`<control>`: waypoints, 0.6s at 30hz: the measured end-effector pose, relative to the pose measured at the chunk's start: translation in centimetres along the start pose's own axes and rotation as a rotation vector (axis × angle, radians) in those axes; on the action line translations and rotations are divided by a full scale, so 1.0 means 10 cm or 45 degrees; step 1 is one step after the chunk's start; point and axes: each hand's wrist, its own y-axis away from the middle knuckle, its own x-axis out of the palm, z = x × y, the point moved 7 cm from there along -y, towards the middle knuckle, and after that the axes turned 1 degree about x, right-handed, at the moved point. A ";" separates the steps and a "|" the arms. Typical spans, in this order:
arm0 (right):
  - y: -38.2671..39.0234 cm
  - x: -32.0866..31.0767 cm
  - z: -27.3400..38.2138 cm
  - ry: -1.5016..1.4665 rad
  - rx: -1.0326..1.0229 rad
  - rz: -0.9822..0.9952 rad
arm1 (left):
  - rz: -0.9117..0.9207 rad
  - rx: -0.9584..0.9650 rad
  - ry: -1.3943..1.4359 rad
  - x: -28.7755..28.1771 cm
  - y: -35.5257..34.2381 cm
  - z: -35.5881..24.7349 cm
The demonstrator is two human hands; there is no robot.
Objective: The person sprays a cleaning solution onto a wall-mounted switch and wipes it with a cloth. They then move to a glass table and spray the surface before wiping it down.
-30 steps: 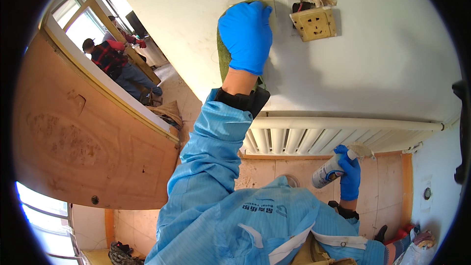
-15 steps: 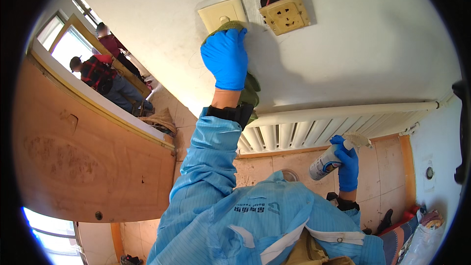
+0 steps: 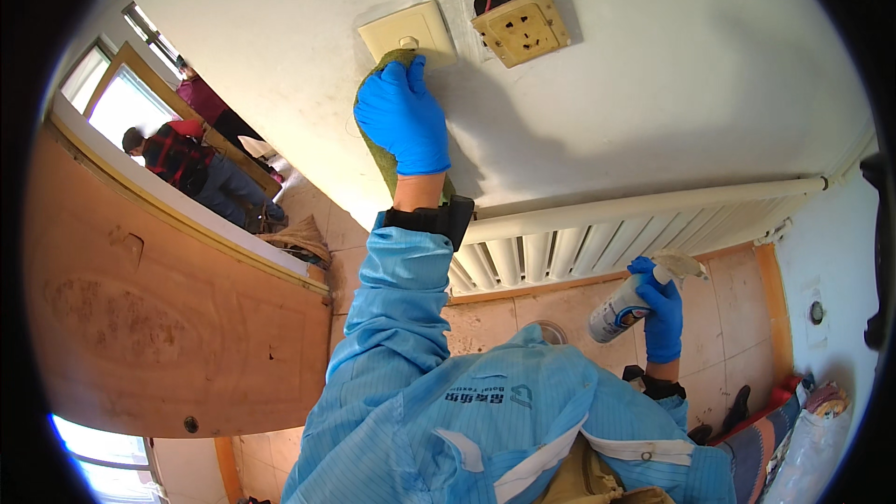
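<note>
My left hand (image 3: 407,123), in a blue glove, reaches up to the wall with its fingers closed on a green cloth (image 3: 377,157). The cloth's top lies at the lower edge of a cream wall plate (image 3: 399,26) with a small round knob, and the rest hangs along the left side of my hand and behind my wrist. Low on the right, my right hand (image 3: 663,322), also gloved in blue, grips a spray bottle (image 3: 611,317) by its neck. A beige nozzle tops the bottle, which is tilted over the floor.
A yellowed socket (image 3: 523,30) hangs from the wall with wires exposed above it. Below runs a white radiator (image 3: 560,252). A wooden door (image 3: 177,317) stands at left; beyond it are a bending person (image 3: 187,163) and another person. Bundled items (image 3: 765,457) lie lower right.
My left hand and the cloth have slid slightly down from the plate's knob, and the cloth now shows more on the hand's left. The view has shifted a little. My right hand keeps the bottle.
</note>
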 end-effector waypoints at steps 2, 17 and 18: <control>0.01 0.00 0.00 -0.004 0.008 0.002 | 0.019 0.002 0.019 0.01 0.03 -0.07; -0.11 0.30 -0.10 -0.006 0.056 0.132 | 0.772 -0.435 0.718 -0.03 0.22 -0.07; -0.10 0.32 -0.12 -0.017 0.067 0.128 | 0.908 -0.724 1.001 -0.08 0.38 0.02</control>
